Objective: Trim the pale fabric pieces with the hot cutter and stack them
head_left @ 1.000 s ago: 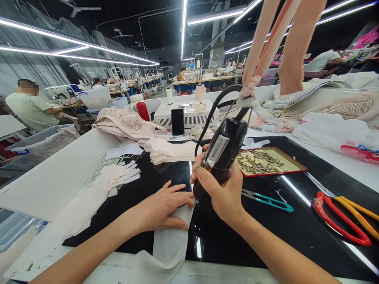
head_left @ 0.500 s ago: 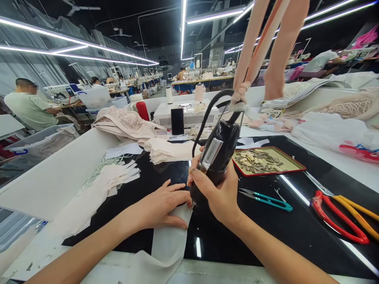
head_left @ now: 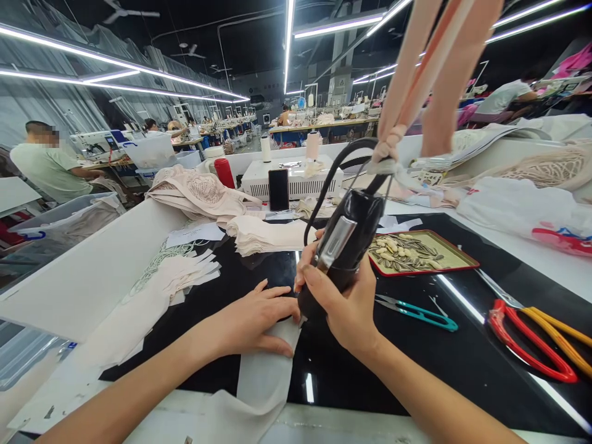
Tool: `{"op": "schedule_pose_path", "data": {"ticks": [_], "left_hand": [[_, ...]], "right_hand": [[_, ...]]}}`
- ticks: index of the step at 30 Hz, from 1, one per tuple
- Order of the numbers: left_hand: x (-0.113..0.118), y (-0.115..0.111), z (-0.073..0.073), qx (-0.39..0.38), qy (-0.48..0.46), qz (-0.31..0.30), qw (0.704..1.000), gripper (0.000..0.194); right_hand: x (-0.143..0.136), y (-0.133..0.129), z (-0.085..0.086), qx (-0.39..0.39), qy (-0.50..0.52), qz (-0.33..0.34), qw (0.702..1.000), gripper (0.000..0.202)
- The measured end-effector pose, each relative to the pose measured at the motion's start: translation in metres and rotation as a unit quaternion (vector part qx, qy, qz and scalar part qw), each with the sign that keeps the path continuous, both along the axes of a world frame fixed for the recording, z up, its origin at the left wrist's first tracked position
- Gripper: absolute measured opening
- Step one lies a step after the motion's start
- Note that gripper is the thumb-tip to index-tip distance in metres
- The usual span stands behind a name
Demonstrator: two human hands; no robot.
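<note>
My right hand (head_left: pixel 349 302) is wrapped round a black corded handheld power tool (head_left: pixel 354 228) with a silver plate on its side. It is tilted, its lower end down at the tabletop beside my left fingertips, and what that end touches is hidden. Pale pink fabric strips (head_left: pixel 393 139) are knotted to its top and run up out of view. My left hand (head_left: pixel 259 320) lies with fingers spread on a thin white fabric strip (head_left: pixel 266 382), which trails over the table's front edge. The strip's far end is covered by my fingers and the tool.
On the black tabletop (head_left: pixel 370 382), teal thread snips (head_left: pixel 420 313), large red-and-orange-handled scissors (head_left: pixel 531 336) and a seed tray (head_left: pixel 456 250) lie at right. Stacked pale fabric pieces (head_left: pixel 272 234) are behind my left hand; more cut strips (head_left: pixel 161 290) lie left. A phone (head_left: pixel 279 190) stands behind.
The top of the power tool and the knotted strips have shifted slightly right, with my right hand moving a little that way. My left hand stays in place on the fabric.
</note>
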State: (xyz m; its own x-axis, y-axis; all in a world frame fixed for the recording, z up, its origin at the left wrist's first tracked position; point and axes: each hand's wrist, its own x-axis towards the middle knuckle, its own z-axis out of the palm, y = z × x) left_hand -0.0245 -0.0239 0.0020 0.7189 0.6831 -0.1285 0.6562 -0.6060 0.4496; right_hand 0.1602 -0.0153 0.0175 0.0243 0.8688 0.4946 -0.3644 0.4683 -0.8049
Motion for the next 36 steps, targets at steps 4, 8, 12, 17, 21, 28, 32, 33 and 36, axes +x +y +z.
{"op": "schedule_pose_path", "data": {"ticks": [4, 8, 12, 17, 21, 28, 32, 33, 36], "left_hand": [[0.0, -0.001, 0.003, -0.01, 0.01, 0.008, 1.0, 0.037], [0.002, -0.002, 0.006, -0.017, 0.016, 0.014, 1.0, 0.036], [0.002, -0.002, 0.006, -0.021, 0.024, 0.018, 0.999, 0.039], [0.001, -0.001, 0.005, -0.026, 0.006, 0.016, 1.0, 0.039], [0.0, 0.0, 0.001, -0.019, -0.003, 0.004, 1.0, 0.043], [-0.003, 0.001, -0.005, 0.002, -0.024, -0.003, 1.0, 0.051], [-0.003, 0.002, -0.002, -0.013, -0.016, -0.005, 1.0, 0.052], [-0.003, 0.002, -0.002, -0.016, -0.013, -0.007, 1.0, 0.052], [-0.003, 0.002, -0.001, -0.017, -0.015, -0.006, 1.0, 0.052]], "right_hand": [[0.004, 0.003, 0.001, 0.016, 0.018, -0.005, 1.0, 0.029], [0.003, 0.003, -0.002, 0.014, 0.02, 0.02, 0.999, 0.026], [0.002, 0.002, -0.004, 0.007, 0.007, 0.004, 1.0, 0.026], [0.002, 0.0, -0.002, -0.005, 0.005, -0.012, 1.0, 0.024], [0.002, -0.005, -0.001, 0.011, 0.033, 0.026, 0.999, 0.028], [0.0, -0.01, -0.005, -0.006, 0.014, 0.029, 0.999, 0.033], [0.0, -0.01, -0.003, -0.002, 0.028, 0.038, 0.999, 0.03], [0.001, -0.01, -0.002, -0.001, 0.035, 0.044, 0.998, 0.029], [0.002, -0.012, 0.0, -0.003, 0.051, 0.061, 0.997, 0.029]]}}
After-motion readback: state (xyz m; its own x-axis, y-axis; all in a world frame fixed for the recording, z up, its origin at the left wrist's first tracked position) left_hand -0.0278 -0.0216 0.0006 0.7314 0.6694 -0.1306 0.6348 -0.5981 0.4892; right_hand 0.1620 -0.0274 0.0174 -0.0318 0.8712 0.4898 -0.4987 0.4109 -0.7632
